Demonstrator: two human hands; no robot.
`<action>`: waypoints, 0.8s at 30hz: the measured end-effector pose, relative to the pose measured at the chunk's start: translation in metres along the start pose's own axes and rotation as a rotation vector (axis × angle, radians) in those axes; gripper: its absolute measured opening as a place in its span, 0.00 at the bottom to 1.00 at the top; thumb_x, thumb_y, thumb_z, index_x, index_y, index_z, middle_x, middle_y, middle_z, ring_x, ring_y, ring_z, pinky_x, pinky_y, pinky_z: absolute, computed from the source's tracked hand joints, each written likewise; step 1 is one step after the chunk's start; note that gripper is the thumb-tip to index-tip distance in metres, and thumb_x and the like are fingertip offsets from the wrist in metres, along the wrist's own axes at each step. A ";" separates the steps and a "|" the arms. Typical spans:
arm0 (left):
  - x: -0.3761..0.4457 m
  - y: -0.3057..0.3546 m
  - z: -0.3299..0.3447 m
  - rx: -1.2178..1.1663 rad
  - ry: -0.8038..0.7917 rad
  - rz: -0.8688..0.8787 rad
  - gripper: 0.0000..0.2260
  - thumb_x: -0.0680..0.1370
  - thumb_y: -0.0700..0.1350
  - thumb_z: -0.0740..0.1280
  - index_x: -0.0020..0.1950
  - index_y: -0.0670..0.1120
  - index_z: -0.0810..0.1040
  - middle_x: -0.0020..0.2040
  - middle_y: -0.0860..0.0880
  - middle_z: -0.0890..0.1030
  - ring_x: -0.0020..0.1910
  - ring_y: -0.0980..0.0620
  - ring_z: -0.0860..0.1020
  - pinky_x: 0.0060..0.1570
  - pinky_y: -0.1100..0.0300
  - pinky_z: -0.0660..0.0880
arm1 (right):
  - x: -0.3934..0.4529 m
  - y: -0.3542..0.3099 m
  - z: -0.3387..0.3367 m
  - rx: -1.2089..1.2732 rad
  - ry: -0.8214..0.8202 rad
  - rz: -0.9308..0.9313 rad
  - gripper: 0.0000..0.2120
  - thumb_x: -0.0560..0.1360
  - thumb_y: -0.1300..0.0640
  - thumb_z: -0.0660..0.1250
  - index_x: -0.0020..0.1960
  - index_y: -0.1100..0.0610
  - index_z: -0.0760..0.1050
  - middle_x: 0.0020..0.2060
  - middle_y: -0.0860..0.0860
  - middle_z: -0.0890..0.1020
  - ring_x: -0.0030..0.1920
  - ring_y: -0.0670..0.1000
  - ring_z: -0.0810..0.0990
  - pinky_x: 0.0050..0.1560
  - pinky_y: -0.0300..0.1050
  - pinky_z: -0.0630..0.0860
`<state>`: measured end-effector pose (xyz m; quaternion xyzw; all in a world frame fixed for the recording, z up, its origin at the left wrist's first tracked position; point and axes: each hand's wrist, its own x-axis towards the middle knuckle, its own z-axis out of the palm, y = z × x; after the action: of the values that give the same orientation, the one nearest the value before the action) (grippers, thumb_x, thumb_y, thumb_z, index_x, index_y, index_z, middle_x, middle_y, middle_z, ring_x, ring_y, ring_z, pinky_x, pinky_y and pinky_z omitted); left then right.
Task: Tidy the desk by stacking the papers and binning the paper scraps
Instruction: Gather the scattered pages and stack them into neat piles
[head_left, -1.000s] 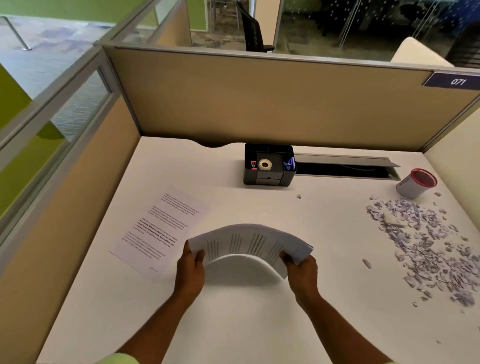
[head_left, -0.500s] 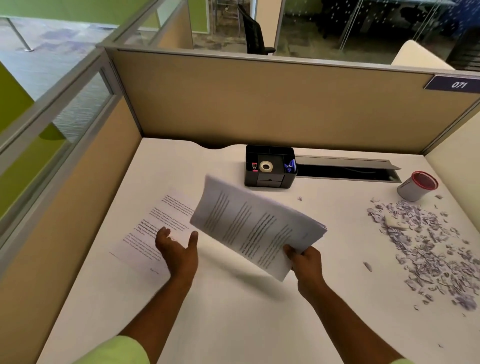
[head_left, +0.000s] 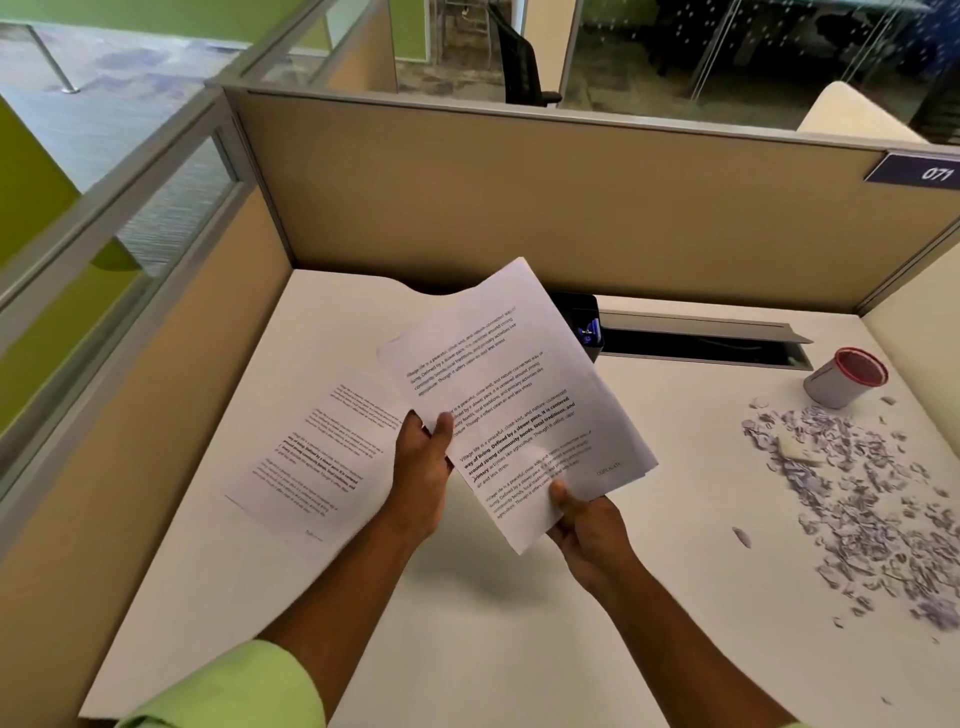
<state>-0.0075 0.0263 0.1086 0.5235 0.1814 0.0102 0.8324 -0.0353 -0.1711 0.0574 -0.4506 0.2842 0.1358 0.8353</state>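
the stack of papers (head_left: 511, 395) is up in the air over the white desk (head_left: 467, 623), tipped up with the words facing the person. the left hand (head_left: 421, 467) holds its left edge, thumb on top. the right hand (head_left: 587, 525) pinches its bottom corner, thumb on the page. one more sheet (head_left: 317, 447) lies flat on the desk, just left of the hands. a big pile of paper scraps (head_left: 862, 499) is spread out on the right side. a small cup with a red rim (head_left: 844, 378) sits near the scraps, tipped over. a black box (head_left: 584, 325) peeks out behind the stack.
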 end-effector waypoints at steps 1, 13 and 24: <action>0.002 0.000 0.001 0.025 0.029 0.030 0.16 0.83 0.37 0.59 0.69 0.48 0.70 0.63 0.47 0.80 0.62 0.48 0.79 0.59 0.48 0.78 | -0.001 0.001 0.000 -0.020 -0.030 -0.009 0.19 0.78 0.70 0.68 0.66 0.56 0.75 0.59 0.57 0.85 0.57 0.58 0.85 0.53 0.56 0.85; -0.004 0.012 -0.010 0.349 0.058 0.139 0.11 0.82 0.40 0.63 0.63 0.50 0.74 0.57 0.51 0.82 0.57 0.50 0.80 0.58 0.43 0.78 | -0.005 -0.070 -0.017 -0.519 -0.137 -0.303 0.33 0.60 0.48 0.85 0.61 0.59 0.81 0.52 0.58 0.87 0.52 0.60 0.86 0.52 0.53 0.82; -0.033 0.013 -0.002 0.595 -0.057 0.337 0.15 0.82 0.40 0.62 0.58 0.62 0.67 0.51 0.64 0.76 0.56 0.67 0.75 0.52 0.69 0.74 | -0.020 -0.048 0.026 -0.436 0.004 -0.614 0.10 0.76 0.64 0.74 0.54 0.53 0.80 0.49 0.51 0.87 0.49 0.52 0.86 0.47 0.45 0.82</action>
<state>-0.0369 0.0270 0.1286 0.7660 0.0641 0.0798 0.6346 -0.0189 -0.1761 0.1133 -0.6824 0.1018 -0.0643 0.7210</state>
